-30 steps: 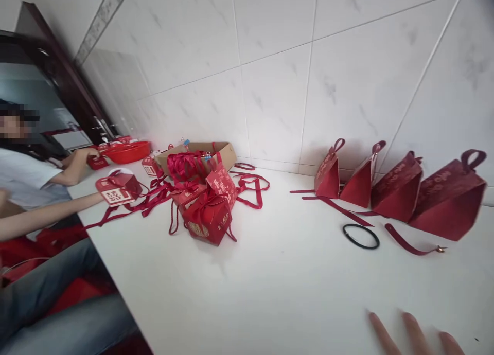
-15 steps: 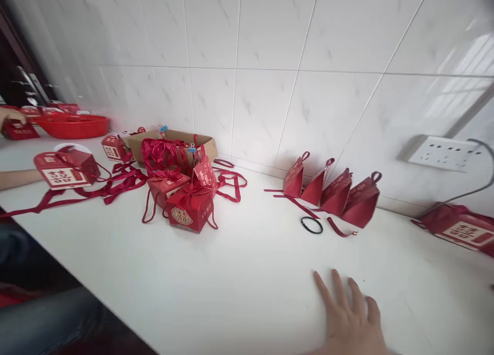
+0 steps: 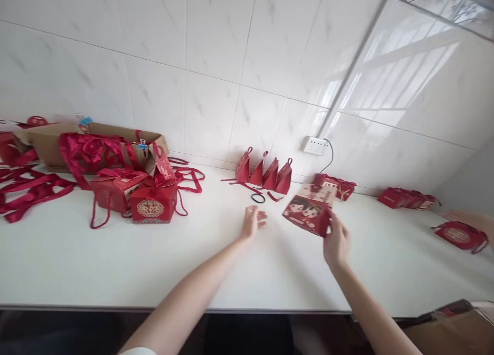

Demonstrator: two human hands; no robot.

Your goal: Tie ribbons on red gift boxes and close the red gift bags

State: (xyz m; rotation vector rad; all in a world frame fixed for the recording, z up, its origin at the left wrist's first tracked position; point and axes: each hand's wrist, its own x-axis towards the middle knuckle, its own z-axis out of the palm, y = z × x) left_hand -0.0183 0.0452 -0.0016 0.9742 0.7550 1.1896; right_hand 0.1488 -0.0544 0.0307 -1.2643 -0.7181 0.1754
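Observation:
My right hand (image 3: 336, 239) grips the edge of a red gift box (image 3: 309, 211) printed with two cartoon figures, which is raised a little over the white table and looks partly flat. My left hand (image 3: 252, 222) hovers to the left of it with its fingers apart and nothing in them. Just beyond that hand lie a black ring-shaped band (image 3: 258, 198) and a short red strap (image 3: 275, 196). Several red pointed boxes with loops (image 3: 283, 177) stand in a row against the wall.
At left, a cardboard box (image 3: 54, 144) holds red ribbon (image 3: 92, 152), with a red box bearing a gold emblem (image 3: 154, 206) in front. Farther right are more red boxes (image 3: 405, 197) and a flat red bag-like box (image 3: 459, 235). A socket strip (image 3: 316, 146) is on the tiled wall.
The view has swung right. Both my arms now reach over the table, and a printed red box is in my right hand. Earlier only one spread hand showed at the lower right.

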